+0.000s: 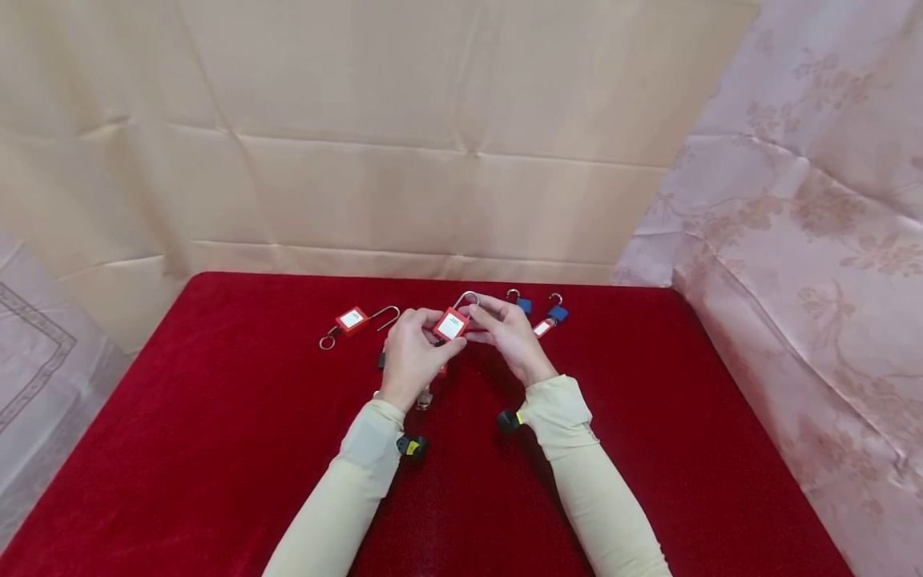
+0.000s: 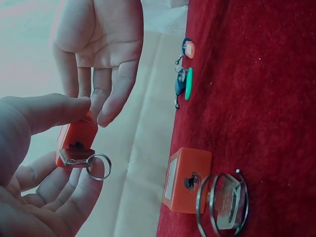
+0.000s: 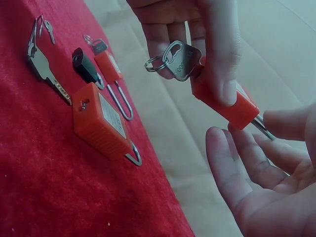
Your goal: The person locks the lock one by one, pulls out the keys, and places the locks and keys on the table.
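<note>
My left hand (image 1: 414, 353) pinches the body of a red padlock (image 1: 450, 324) with a white label, raised above the table. A key (image 3: 182, 61) with a small split ring (image 2: 99, 167) is in the padlock's bottom. My right hand (image 1: 512, 336) is at the other end, its thumb and fingers about the metal shackle (image 3: 263, 127). Its fingers partly hide the shackle. Under the left hand, a second red padlock (image 3: 101, 121) lies on the cloth with a key and rings (image 3: 47, 71) at its keyhole end.
Red cloth (image 1: 216, 449) covers the table. Another red padlock (image 1: 352, 320) lies back left, its shackle extended. Two blue padlocks (image 1: 524, 305) lie back right, one with a red-edged tag (image 1: 543, 328). A black padlock (image 3: 86, 66) lies between red ones. A beige curtain (image 1: 433, 200) hangs behind.
</note>
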Action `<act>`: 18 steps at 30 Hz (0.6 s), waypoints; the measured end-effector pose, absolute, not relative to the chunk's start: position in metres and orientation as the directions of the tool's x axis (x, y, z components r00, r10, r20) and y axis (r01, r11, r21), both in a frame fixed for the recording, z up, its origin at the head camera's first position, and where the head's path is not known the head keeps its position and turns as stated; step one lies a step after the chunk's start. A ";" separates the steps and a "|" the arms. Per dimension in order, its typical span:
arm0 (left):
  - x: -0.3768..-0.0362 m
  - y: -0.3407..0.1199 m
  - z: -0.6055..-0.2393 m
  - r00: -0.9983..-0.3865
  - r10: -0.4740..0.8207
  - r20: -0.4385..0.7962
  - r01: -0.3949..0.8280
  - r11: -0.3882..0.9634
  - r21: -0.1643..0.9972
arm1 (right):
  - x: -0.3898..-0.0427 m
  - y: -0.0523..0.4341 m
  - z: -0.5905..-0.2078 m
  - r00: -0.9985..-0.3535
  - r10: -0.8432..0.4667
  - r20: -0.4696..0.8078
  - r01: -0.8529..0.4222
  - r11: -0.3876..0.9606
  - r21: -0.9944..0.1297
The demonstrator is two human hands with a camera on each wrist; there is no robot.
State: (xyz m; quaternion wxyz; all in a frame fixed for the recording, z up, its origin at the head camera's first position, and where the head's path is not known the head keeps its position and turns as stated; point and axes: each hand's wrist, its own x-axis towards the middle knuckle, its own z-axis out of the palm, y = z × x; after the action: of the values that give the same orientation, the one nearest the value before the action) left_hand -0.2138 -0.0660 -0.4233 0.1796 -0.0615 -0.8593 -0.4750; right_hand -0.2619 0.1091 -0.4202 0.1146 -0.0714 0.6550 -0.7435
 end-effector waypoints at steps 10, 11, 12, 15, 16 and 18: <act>-0.214 -0.068 -0.426 -0.916 -0.099 0.389 0.280 0.535 0.797 | -0.261 0.110 -0.422 -0.946 -0.324 -0.003 0.045 -0.120 -0.992; -0.214 -0.068 -0.426 -0.917 -0.098 0.387 0.280 0.534 0.798 | -0.261 0.110 -0.423 -0.945 -0.328 -0.001 0.043 -0.122 -0.992; -0.214 -0.068 -0.427 -0.918 -0.096 0.386 0.280 0.534 0.798 | -0.262 0.110 -0.423 -0.943 -0.332 0.002 0.041 -0.122 -0.992; -0.215 -0.068 -0.427 -0.924 -0.087 0.373 0.273 0.535 0.800 | -0.263 0.111 -0.424 -0.941 -0.337 0.000 0.046 -0.128 -0.991; -0.215 -0.068 -0.427 -0.926 -0.085 0.367 0.269 0.533 0.803 | -0.263 0.111 -0.424 -0.942 -0.335 -0.002 0.048 -0.128 -0.991; -0.215 -0.068 -0.427 -0.932 -0.074 0.354 0.265 0.526 0.808 | -0.264 0.112 -0.425 -0.946 -0.326 -0.006 0.050 -0.125 -0.991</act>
State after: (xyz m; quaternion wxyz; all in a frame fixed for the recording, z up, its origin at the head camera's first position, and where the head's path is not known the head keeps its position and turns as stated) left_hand -0.2151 -0.0683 -0.4270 0.1753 -0.0558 -0.8556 -0.4839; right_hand -0.2639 0.1116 -0.4245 0.1263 -0.1063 0.6491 -0.7426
